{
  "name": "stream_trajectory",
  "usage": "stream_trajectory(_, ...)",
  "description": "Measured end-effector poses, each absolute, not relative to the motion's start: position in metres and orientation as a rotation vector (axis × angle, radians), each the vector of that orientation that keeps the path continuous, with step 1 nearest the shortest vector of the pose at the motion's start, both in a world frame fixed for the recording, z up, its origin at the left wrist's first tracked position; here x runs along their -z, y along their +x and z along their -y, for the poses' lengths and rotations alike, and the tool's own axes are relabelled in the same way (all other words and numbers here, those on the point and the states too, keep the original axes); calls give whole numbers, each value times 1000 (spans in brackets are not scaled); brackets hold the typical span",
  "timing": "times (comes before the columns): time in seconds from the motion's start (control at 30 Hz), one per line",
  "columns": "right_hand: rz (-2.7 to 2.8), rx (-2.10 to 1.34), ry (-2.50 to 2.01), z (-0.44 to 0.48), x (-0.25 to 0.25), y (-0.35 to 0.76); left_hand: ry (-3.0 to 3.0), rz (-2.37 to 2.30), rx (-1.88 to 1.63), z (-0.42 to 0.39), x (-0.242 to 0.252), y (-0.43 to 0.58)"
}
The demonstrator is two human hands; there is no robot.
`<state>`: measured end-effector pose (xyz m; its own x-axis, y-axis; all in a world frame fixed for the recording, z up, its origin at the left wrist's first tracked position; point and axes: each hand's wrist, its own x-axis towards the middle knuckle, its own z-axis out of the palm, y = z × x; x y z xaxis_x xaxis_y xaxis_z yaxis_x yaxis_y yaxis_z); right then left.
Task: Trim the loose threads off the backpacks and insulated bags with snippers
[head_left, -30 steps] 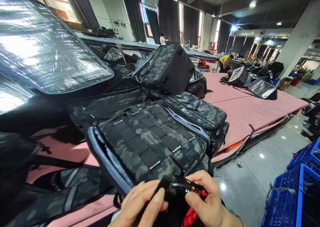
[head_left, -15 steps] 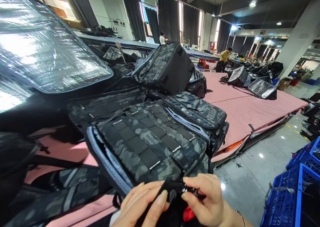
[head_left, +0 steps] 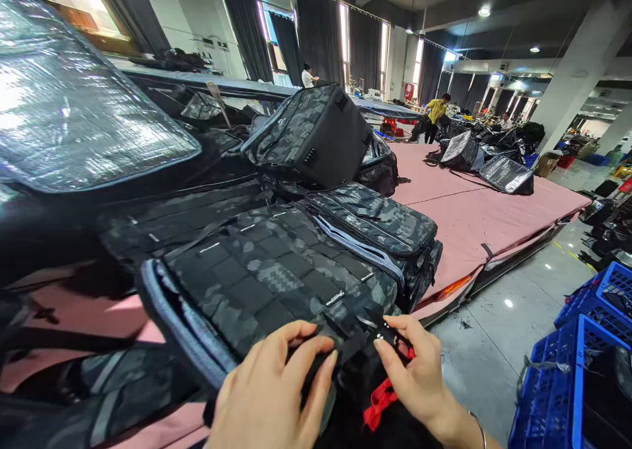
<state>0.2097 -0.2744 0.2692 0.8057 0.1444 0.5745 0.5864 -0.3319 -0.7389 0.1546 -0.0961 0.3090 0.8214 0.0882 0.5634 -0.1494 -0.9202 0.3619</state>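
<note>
Black strap (head_left: 355,340), long axis left-right.

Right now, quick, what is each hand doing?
Left hand: closed on the black strap.
Right hand: pinching the black buckle.

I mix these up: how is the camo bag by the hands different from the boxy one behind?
The near bag lies flat; the boxy bag sits tipped up. The near bag's top has webbing rows; the boxy bag shows a black vented side. The left hand and right hand touch the near bag, not the boxy bag. Both are dark grey camouflage.
</note>
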Motion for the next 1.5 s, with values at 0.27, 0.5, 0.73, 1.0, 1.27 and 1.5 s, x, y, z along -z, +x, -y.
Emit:
stream_trajectory(0.27, 654, 542, -1912, 274, -274, 210, 2709, -167, -720, 104, -292, 169)
stream_trajectory(0.5, 757, 532, -1948, 277, -276, 209, 2552, -189, -761, 104, -288, 166)
stream_trajectory(0.73, 825, 522, -1983, 280, -277, 209, 2519, -202, -764, 108, -290, 169)
stream_trajectory(1.0, 816, 578, -1967, 278, -277, 209, 2477, -238, -646, 108, -295, 169)
stream_trajectory(1.27, 832, 565, -1980, 278, -276, 209, 2365, -343, -672, 114, -304, 171)
stream_trajectory(1.5, 771, 690, -1938, 267, -261, 207, 2234, -270, -571, 109, -304, 176)
